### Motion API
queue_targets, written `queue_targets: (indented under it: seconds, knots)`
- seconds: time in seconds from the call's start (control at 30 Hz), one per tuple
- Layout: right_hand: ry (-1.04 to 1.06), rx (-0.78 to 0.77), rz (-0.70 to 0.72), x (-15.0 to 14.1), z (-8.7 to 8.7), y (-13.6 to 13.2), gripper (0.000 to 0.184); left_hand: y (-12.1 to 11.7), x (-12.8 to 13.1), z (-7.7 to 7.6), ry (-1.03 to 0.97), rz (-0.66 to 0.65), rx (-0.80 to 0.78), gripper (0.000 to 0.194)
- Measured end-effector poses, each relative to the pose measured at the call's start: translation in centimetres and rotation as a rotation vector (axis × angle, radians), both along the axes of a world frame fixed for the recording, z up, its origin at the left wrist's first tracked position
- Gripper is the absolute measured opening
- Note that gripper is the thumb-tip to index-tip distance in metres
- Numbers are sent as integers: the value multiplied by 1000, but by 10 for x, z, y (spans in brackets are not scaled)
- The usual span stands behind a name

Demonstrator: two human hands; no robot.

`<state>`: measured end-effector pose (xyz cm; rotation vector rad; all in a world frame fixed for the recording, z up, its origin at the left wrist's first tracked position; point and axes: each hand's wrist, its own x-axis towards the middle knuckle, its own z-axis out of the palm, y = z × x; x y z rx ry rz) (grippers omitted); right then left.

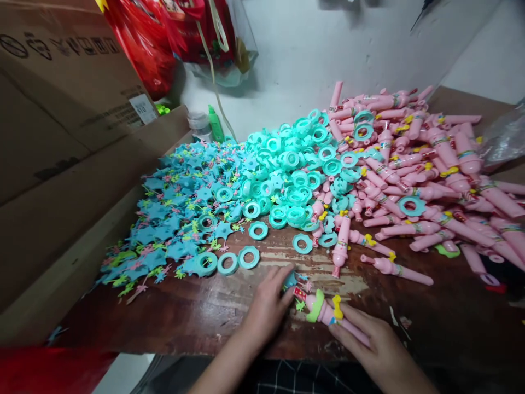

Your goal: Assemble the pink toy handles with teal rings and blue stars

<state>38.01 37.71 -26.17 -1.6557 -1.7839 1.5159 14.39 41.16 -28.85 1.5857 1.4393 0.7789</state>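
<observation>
My right hand (375,339) is closed around the pink handle of a toy wand (326,313), near the table's front edge. The wand lies tilted, its red-and-white striped end toward the left; a light green crescent (315,306) sits around its neck and a yellow bow (337,307) on its side. Close to that striped end, my left hand (268,301) pinches a blue star piece (290,280) between thumb and fingers. Small pink and green bits dangle from the star, which the fingers partly cover.
Blue star pieces (153,227) are heaped on the table's left, teal scalloped rings (299,194) in the middle, pink wands (414,161) on the right. A cardboard box (61,98) stands at left. Red bags (143,49) hang by the wall above a green bottle (215,125).
</observation>
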Motion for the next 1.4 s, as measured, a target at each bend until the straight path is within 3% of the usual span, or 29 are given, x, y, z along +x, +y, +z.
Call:
queue_targets:
  seconds: [0.1,0.2,0.37,0.5,0.63,0.73,0.9,1.03,1.13,1.23,1.33,1.4]
  knots:
    - [-166,128,24,7,0,-1,51,3,-1,0,14,0,7,41]
    - [-176,189,30,1,3,0,51,8,-6,4,23,-30,3,34]
    - [-227,158,28,-16,12,4,47,10,-9,0,27,-77,-1,36]
    - [-225,178,37,-16,8,7,44,10,-11,-2,7,-99,-9,37]
    - [-305,239,169,-8,8,12,41,10,-13,-4,-16,-106,-12,39]
    - [-393,305,260,-9,22,21,36,11,-14,-7,-16,-122,-4,42]
    - [-501,434,428,-35,64,47,29,10,-15,-14,-14,-142,-33,47]
    - [-532,355,514,-46,82,69,27,9,-15,-16,-48,-135,-12,48]
    - [-514,196,523,-30,67,71,38,9,-16,-14,-69,-98,-61,46]
    - [-457,121,451,-5,35,55,52,9,-16,-12,-85,-100,-112,50]
    - [-437,158,410,9,12,38,55,9,-16,-13,-75,-115,-114,53]
    - [-458,260,428,7,13,34,52,9,-15,-14,-63,-118,-103,53]
